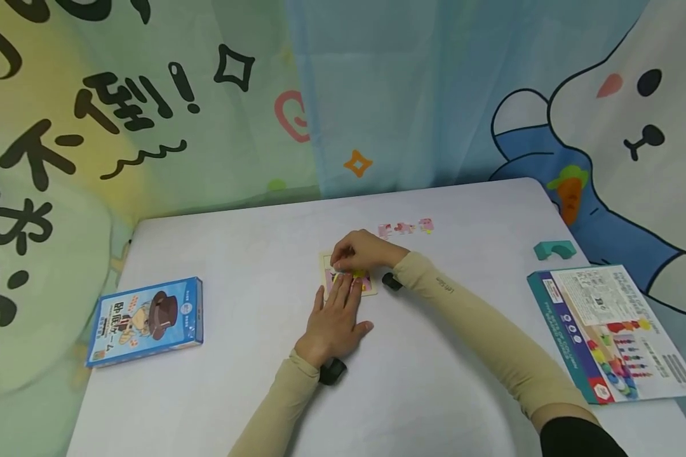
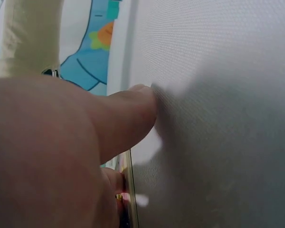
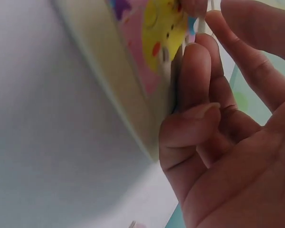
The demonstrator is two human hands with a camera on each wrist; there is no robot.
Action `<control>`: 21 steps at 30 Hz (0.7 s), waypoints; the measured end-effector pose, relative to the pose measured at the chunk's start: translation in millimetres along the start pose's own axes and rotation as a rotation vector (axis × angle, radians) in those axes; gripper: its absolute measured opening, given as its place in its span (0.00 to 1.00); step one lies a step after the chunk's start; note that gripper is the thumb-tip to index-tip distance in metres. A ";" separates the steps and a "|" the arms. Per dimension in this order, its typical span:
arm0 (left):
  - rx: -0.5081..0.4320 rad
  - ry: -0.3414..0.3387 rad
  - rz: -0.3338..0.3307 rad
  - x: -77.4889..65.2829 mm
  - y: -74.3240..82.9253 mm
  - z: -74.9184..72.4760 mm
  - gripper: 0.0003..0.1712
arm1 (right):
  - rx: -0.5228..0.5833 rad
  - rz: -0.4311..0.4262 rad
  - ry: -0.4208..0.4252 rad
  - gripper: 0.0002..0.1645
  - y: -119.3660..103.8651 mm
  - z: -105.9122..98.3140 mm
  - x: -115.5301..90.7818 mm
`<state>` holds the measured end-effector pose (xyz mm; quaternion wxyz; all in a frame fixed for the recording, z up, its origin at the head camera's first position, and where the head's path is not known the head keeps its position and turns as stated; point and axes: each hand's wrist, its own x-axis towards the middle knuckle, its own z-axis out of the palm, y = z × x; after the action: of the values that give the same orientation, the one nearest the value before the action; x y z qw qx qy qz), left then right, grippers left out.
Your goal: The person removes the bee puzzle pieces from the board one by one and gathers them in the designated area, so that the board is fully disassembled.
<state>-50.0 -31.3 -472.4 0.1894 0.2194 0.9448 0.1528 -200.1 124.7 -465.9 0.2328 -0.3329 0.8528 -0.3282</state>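
A small puzzle board (image 1: pixel 324 265) with a pink and yellow picture (image 3: pixel 154 33) lies flat on the white table. My left hand (image 1: pixel 335 317) rests on its lower part, fingers straight and pressing down; the left wrist view shows the thumb (image 2: pixel 128 116) out to the side. Over the board's upper part, my right hand (image 1: pixel 367 249) has its fingers curled and pinches a thin puzzle piece (image 3: pixel 173 76), seen edge-on in the right wrist view. Its picture is hidden. The hands cover much of the board.
Several pink puzzle pieces (image 1: pixel 404 227) lie in a row behind the right hand. A blue box (image 1: pixel 145 320) lies at the left. At the right are a white and teal box (image 1: pixel 617 333) and a teal arch block (image 1: pixel 554 249). A printed curtain (image 1: pixel 377 95) hangs behind the table.
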 end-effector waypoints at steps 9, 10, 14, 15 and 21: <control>-0.030 -0.022 -0.001 5.7 -2.8 5.4 0.51 | 0.018 0.053 -0.007 0.05 1.5 4.1 3.2; -0.034 -0.019 0.001 5.8 -2.6 5.3 0.51 | 0.023 0.062 -0.005 0.05 1.8 4.3 3.2; -0.042 -0.021 0.000 4.6 -1.6 5.5 0.51 | 0.036 0.083 -0.011 0.05 1.2 6.7 2.4; -0.043 -0.022 -0.001 3.9 -1.5 5.3 0.51 | 0.036 0.084 -0.011 0.05 0.5 7.4 2.3; -0.046 -0.021 -0.001 3.9 -3.0 8.1 0.51 | 0.022 0.096 0.002 0.05 -2.7 9.5 1.1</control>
<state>-50.9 -30.4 -481.8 0.2045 0.2159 0.9391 0.1722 -193.9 118.6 -470.6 0.2511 -0.2885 0.8644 -0.3265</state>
